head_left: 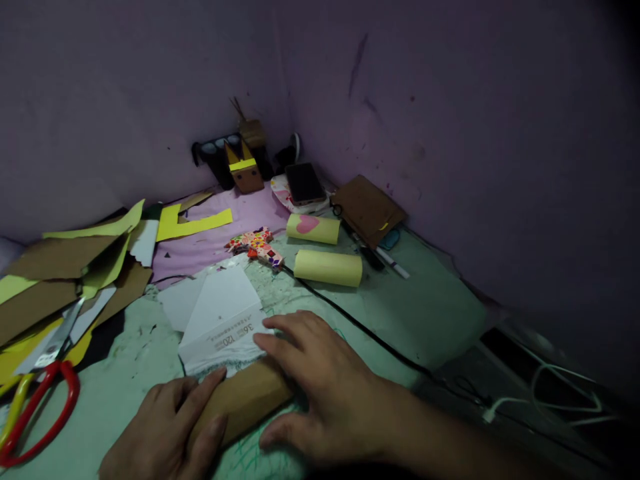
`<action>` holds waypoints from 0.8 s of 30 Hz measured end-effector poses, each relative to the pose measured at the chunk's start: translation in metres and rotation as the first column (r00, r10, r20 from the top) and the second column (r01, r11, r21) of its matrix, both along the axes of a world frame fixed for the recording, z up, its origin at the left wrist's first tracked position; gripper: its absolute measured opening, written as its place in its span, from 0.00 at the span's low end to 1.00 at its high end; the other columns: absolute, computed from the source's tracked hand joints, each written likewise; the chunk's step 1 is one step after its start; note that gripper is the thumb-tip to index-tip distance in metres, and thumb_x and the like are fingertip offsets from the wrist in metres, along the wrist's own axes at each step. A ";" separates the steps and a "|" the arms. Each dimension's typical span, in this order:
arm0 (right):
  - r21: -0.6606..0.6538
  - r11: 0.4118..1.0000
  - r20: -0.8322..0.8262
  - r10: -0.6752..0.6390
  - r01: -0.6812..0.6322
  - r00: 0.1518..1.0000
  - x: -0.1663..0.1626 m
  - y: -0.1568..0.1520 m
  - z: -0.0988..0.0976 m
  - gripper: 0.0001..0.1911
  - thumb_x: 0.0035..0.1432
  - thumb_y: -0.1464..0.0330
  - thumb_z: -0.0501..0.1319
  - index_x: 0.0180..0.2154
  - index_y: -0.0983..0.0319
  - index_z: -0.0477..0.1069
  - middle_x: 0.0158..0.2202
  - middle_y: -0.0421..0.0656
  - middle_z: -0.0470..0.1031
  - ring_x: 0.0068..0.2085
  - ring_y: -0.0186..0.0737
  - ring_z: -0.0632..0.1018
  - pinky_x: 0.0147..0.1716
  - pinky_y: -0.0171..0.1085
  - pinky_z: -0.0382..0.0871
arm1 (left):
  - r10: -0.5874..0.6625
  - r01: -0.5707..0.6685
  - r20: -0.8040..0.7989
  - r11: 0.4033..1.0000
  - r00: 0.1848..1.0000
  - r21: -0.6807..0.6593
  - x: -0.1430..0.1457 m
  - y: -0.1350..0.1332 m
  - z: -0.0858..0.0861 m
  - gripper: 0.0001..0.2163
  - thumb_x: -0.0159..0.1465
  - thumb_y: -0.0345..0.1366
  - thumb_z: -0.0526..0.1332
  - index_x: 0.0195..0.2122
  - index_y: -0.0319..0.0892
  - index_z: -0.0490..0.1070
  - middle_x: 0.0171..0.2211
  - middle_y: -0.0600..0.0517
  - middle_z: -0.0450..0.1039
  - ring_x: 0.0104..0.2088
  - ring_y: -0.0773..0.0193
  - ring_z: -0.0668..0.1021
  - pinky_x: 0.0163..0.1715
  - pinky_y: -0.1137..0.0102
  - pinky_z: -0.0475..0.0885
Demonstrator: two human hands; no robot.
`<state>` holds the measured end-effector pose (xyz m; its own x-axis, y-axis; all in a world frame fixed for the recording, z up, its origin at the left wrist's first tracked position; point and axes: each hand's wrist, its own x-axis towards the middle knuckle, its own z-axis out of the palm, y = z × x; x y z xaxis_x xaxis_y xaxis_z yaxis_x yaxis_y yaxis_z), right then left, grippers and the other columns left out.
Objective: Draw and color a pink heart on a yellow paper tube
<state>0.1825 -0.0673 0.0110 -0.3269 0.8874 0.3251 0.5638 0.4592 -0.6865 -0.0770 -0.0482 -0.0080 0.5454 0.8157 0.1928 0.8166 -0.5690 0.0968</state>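
A brown cardboard roll (pixel 245 400) lies slantwise on the green-covered table close to me. My left hand (pixel 167 427) is closed on its left end, fingers along the far side and thumb on the near side. Over the right end reaches my right hand (pixel 325 387), open, its fingers spread beyond the roll and the thumb apart from it. Its fingertips are by the printed white card (pixel 225 327), which lies just behind the roll. The roll's ends are hidden by my hands.
Scissors (pixel 50 373) with red and yellow handles lie at left beside cardboard scraps (pixel 65 257). Farther back are a flower-patterned glue gun (pixel 260 247) with a black cord (pixel 360 330), two yellow paper rolls (pixel 327 268), a phone (pixel 305 183) and a brown cardboard piece (pixel 370 208).
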 end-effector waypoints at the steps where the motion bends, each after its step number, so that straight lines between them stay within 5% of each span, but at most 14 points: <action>1: 0.037 0.998 0.062 0.052 -0.055 0.997 -0.006 0.001 0.003 0.41 0.47 0.53 0.69 0.57 0.68 0.63 0.58 0.56 0.65 0.58 0.52 0.64 0.61 0.49 0.51 | -0.016 0.016 0.005 1.000 1.000 0.026 0.003 -0.001 0.002 0.18 0.67 0.46 0.48 0.55 0.49 0.63 0.40 0.49 0.67 0.39 0.56 0.74 0.34 0.63 0.72; 4: 0.095 0.969 0.290 0.194 -0.230 0.937 -0.026 0.004 0.004 0.36 0.56 0.56 0.63 0.58 0.72 0.60 0.59 0.57 0.66 0.61 0.54 0.63 0.64 0.52 0.43 | -0.058 0.058 0.004 0.996 0.998 0.073 0.010 -0.002 0.008 0.15 0.66 0.44 0.52 0.49 0.47 0.69 0.35 0.50 0.68 0.33 0.59 0.75 0.27 0.68 0.71; 8: 0.101 0.960 0.447 0.192 -0.262 0.874 -0.046 0.008 -0.010 0.35 0.59 0.53 0.59 0.57 0.74 0.63 0.57 0.57 0.69 0.58 0.56 0.68 0.62 0.53 0.52 | -0.020 0.019 0.103 1.000 0.995 0.010 0.013 -0.005 0.012 0.16 0.66 0.43 0.50 0.48 0.46 0.71 0.33 0.49 0.70 0.32 0.57 0.74 0.28 0.64 0.71; 12: 0.133 0.961 0.467 0.155 -0.242 0.871 -0.048 0.006 -0.015 0.29 0.60 0.55 0.59 0.54 0.69 0.67 0.55 0.54 0.72 0.54 0.56 0.73 0.56 0.55 0.60 | 0.139 -0.031 0.458 0.971 0.878 -0.236 0.005 -0.010 0.014 0.22 0.69 0.46 0.41 0.57 0.48 0.65 0.43 0.47 0.70 0.41 0.57 0.73 0.39 0.62 0.71; 14: 0.180 0.951 0.482 0.139 -0.253 0.865 -0.047 0.006 -0.013 0.25 0.63 0.57 0.55 0.53 0.69 0.67 0.53 0.54 0.74 0.52 0.56 0.75 0.53 0.57 0.62 | 0.358 -0.141 0.662 0.923 0.659 -0.359 -0.002 -0.011 0.017 0.22 0.69 0.46 0.41 0.54 0.46 0.68 0.41 0.48 0.70 0.39 0.60 0.73 0.39 0.64 0.69; 16: 0.262 0.919 0.525 0.121 -0.295 0.843 -0.045 0.007 -0.011 0.22 0.66 0.60 0.50 0.53 0.69 0.65 0.51 0.53 0.76 0.50 0.56 0.76 0.49 0.58 0.63 | 0.529 -0.242 0.783 0.848 0.327 -0.471 -0.007 -0.012 0.021 0.22 0.69 0.48 0.44 0.47 0.42 0.73 0.35 0.49 0.71 0.34 0.62 0.72 0.34 0.67 0.68; 19: 0.370 0.836 0.631 0.093 -0.404 0.770 -0.041 0.011 -0.013 0.22 0.67 0.62 0.45 0.52 0.70 0.64 0.47 0.53 0.79 0.45 0.54 0.79 0.43 0.54 0.66 | 0.572 -0.226 0.803 0.771 -0.166 -0.595 -0.012 -0.010 0.027 0.22 0.65 0.51 0.50 0.37 0.38 0.75 0.28 0.50 0.71 0.28 0.64 0.70 0.27 0.70 0.64; 21: 0.397 0.797 0.671 0.086 -0.455 0.736 -0.036 0.015 -0.019 0.22 0.67 0.61 0.46 0.52 0.70 0.63 0.45 0.53 0.79 0.43 0.52 0.80 0.41 0.51 0.69 | 0.553 -0.150 0.766 0.770 -0.329 -0.621 -0.013 -0.009 0.030 0.22 0.63 0.52 0.52 0.33 0.37 0.75 0.26 0.50 0.71 0.26 0.65 0.70 0.25 0.71 0.63; 24: 0.347 0.804 0.691 0.128 -0.482 0.711 -0.025 0.019 -0.030 0.23 0.65 0.60 0.49 0.55 0.69 0.61 0.46 0.52 0.79 0.44 0.50 0.80 0.40 0.46 0.72 | 0.560 -0.079 0.752 0.782 -0.348 -0.618 -0.014 -0.011 0.032 0.22 0.64 0.52 0.51 0.32 0.38 0.75 0.26 0.51 0.71 0.26 0.66 0.70 0.26 0.71 0.63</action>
<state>0.1577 -0.0479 -0.0186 -0.8268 0.4834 0.2876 0.5307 0.8399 0.1139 -0.0914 -0.0595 0.0241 -0.4342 0.8901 -0.1381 -0.3300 -0.0146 0.9439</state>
